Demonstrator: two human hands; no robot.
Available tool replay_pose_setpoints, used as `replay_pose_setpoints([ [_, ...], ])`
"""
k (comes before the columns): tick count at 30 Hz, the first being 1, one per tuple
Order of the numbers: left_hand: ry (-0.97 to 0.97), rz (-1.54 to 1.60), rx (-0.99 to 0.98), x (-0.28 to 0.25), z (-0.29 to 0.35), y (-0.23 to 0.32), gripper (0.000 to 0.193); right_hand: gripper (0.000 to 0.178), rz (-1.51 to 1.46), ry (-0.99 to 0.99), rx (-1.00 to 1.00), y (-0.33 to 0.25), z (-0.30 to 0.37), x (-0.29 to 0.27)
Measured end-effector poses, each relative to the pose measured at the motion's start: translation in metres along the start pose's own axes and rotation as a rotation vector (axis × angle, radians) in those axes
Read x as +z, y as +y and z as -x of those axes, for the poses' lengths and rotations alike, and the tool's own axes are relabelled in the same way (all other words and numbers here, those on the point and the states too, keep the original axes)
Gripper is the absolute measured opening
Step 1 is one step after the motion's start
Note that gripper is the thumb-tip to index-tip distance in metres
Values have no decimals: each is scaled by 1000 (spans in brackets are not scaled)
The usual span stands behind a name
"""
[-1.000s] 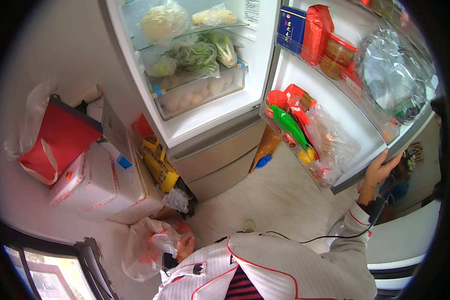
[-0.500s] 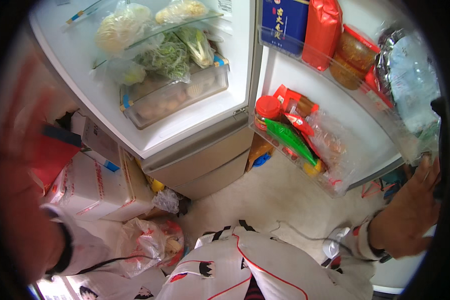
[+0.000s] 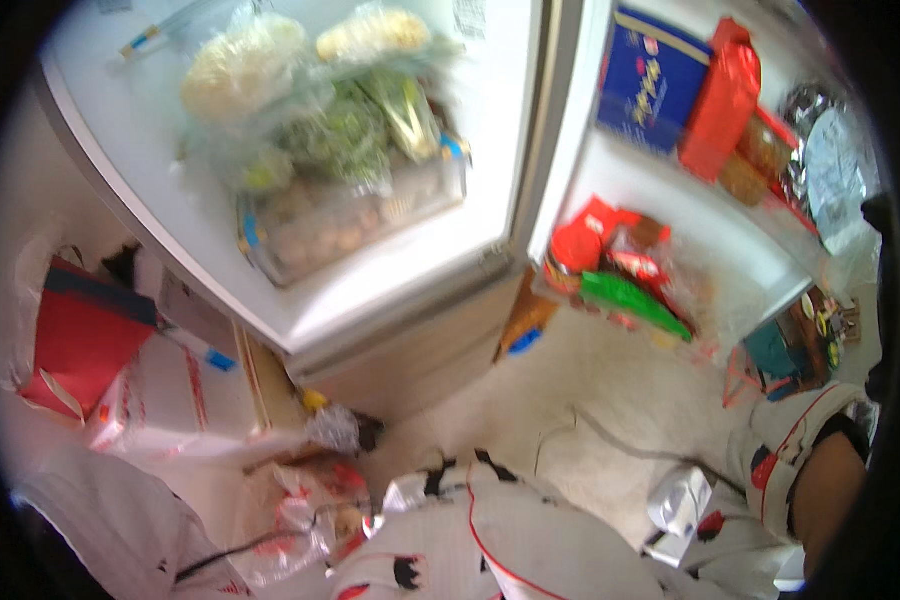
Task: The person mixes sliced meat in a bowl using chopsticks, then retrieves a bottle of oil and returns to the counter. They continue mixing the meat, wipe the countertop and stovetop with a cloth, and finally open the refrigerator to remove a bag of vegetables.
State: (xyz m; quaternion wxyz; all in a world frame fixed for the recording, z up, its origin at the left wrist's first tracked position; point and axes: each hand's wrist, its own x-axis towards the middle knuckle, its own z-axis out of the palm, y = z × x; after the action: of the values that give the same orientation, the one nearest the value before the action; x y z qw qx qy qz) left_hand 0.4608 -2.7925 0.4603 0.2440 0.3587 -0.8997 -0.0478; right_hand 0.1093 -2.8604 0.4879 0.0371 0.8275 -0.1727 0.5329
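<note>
My left sleeve reaches in at the lower left, and the hand beyond it is out of view. At the lower right, past a white sleeve cuff, a bare part of my right hand or wrist shows. Its fingers are hidden at the dark rim. Ahead stands an open fridge holding bagged greens, a bagged round pale vegetable and a clear drawer. The fridge door stands open, its lower edge nearest my right arm.
The door shelves carry a blue box, a red packet and a green packet. White boxes and a red bag stand left. A plastic bag lies near my legs; a cable crosses the floor.
My left hand has left the view. My right hand has moved down from near the door's outer edge. The door and its contents appear farther right, and the view has shifted with blur.
</note>
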Motion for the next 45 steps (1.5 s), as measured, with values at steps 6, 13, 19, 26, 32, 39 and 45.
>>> replay_pose_setpoints([
  [6, 31, 29, -106, 9, -1, -35, 72, 68, 119, -40, 4, 33, -37, 40],
  [13, 47, 42, -169, 14, 11, -58, 70, 68, 156, -34, 10, 36, -45, 54],
  [19, 67, 25, -140, 15, 18, -63, 69, 68, 191, -38, 3, 30, -45, 63],
  [26, 96, -9, -94, 13, 33, -65, 67, 68, 221, -42, 6, 25, -44, 73],
  [32, 113, -36, -76, 11, 41, -67, 65, 69, 234, -30, -8, 22, -42, 81],
  [39, 120, -62, -50, 10, 51, -72, 63, 69, 248, -9, -29, 19, -40, 87],
  [45, 134, -111, -16, 7, 53, -74, 62, 70, 225, 26, -107, -4, -30, 88],
])
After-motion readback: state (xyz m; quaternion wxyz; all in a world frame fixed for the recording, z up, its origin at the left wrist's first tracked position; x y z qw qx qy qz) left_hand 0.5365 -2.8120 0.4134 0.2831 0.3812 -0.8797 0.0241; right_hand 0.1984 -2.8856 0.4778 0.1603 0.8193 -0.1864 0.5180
